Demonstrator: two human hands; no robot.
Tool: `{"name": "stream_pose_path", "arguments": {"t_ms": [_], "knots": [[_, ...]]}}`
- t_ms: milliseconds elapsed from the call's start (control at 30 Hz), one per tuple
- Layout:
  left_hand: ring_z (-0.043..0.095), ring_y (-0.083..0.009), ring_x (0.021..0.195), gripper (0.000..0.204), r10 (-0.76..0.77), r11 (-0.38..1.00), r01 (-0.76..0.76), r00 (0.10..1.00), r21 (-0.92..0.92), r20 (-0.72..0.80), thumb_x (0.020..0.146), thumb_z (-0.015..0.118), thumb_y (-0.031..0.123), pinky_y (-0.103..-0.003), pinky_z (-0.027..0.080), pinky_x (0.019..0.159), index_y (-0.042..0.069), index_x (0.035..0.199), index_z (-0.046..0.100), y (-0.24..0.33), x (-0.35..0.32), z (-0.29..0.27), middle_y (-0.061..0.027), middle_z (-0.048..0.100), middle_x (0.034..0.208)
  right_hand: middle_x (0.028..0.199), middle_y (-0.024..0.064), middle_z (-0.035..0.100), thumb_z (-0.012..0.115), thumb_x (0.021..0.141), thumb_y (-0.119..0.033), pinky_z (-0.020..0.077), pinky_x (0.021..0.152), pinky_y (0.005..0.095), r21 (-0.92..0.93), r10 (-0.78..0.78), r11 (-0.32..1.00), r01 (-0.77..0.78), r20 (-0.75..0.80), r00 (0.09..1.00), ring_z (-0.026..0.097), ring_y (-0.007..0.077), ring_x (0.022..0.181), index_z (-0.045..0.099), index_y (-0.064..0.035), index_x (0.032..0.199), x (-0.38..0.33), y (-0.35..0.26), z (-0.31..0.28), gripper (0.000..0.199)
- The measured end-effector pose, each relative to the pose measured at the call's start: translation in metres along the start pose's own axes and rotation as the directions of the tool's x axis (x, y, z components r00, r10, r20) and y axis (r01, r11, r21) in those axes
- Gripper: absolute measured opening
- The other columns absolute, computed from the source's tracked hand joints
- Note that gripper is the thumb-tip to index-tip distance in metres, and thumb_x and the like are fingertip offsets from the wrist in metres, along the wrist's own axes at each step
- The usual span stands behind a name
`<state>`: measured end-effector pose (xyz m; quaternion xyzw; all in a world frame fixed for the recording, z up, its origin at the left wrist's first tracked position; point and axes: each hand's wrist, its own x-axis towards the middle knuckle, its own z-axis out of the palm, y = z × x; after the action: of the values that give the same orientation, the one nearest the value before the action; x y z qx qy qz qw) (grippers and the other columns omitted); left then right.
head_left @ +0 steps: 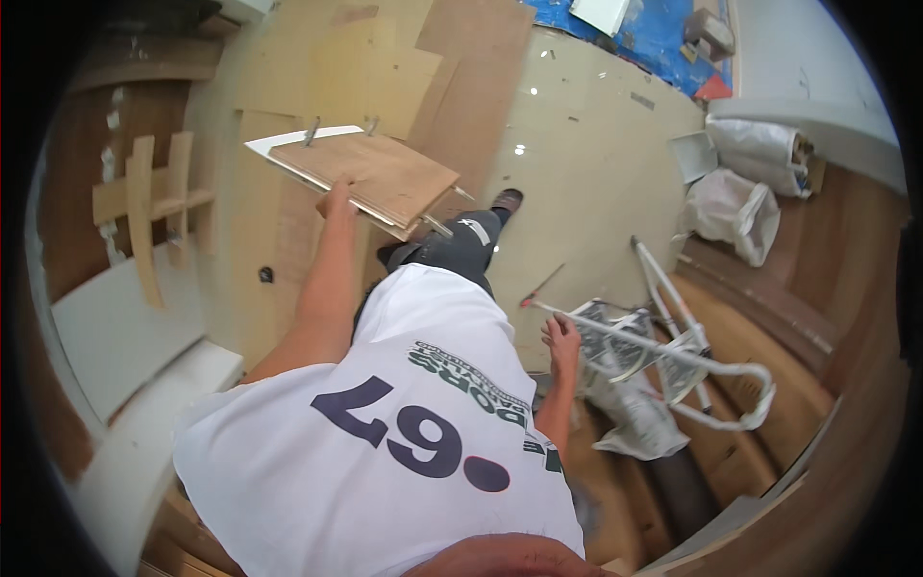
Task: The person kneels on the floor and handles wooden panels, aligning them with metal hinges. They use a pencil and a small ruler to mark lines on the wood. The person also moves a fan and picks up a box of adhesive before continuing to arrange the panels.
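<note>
In my left hand (336, 200) is a stack of flat wooden boards (380, 175), gripped by its near edge, fingers closed. A brown board lies on top, a white panel shows beneath it, and metal fittings stick out at the far and right edges. The underside of the stack is hidden. My right hand (561, 341) hangs at my right side with loosely curled fingers that are apart, and I see nothing in it. Closest to that hand is a folding stepladder (663, 346) with a white frame and patterned treads.
Plywood sheets (336, 67) cover part of the smooth floor (586, 154). White sacks (735, 216) lie along the right wall. Wooden strips (144, 221) stand at the left, above a white panel (135, 327). Blue sheeting (663, 38) spreads at the far right. My shoe (508, 200) is ahead.
</note>
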<state>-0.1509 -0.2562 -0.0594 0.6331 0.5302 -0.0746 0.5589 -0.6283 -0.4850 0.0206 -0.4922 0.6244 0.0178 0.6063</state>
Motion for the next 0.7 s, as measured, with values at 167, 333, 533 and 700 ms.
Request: {"name": "stream_pose_path", "arguments": {"t_ms": [167,333,533,700], "knots": [[0.060,-0.0329,0.095,0.065,-0.152,0.972,0.140,0.987,-0.187,-0.054,0.062,0.075,0.000,-0.045,0.053,0.079,-0.016,0.114,0.040,-0.017,-0.016,-0.001,-0.0236,0.052,0.116,0.096,0.0106,0.062,0.058,0.087,-0.020,0.0492,0.064,0.0269,-0.127,-0.100,0.988,0.093,-0.052,0.994,0.061,0.0158,0.081,0.055,0.0026,0.113,0.083,-0.096,-0.045,0.035],[0.059,-0.0336,0.096,0.061,-0.256,0.887,0.276,0.961,-0.371,0.102,0.066,0.072,0.001,-0.044,0.053,0.081,-0.011,0.119,0.042,-0.060,0.024,-0.018,-0.0189,0.055,0.115,0.096,0.0096,0.062,0.059,0.085,-0.019,0.0490,0.069,0.0278,-0.170,-0.019,0.985,0.030,0.062,0.998,0.061,0.0163,0.081,0.053,0.0017,0.116,0.110,-0.167,-0.045,0.038],[0.058,-0.0327,0.099,0.053,-0.265,0.808,0.308,0.951,-0.502,0.158,0.070,0.069,0.002,-0.043,0.051,0.083,-0.004,0.118,0.048,-0.086,-0.053,-0.018,-0.0176,0.055,0.115,0.099,0.0102,0.063,0.061,0.085,-0.034,0.0490,0.070,0.0288,-0.261,0.187,0.964,-0.047,0.544,0.818,0.061,0.0164,0.083,0.051,0.0013,0.117,0.174,-0.218,0.086,0.048],[0.058,-0.0290,0.096,0.048,-0.331,0.805,0.235,0.940,-0.545,-0.084,0.069,0.071,0.004,-0.042,0.051,0.082,-0.001,0.113,0.053,-0.120,-0.097,-0.020,-0.0146,0.058,0.108,0.122,0.0190,0.051,0.063,0.082,-0.046,0.0450,0.088,0.0409,-0.467,0.513,0.842,-0.271,0.535,0.671,0.053,0.0270,0.108,0.034,-0.0002,0.133,0.271,-0.204,0.192,0.074]]}}
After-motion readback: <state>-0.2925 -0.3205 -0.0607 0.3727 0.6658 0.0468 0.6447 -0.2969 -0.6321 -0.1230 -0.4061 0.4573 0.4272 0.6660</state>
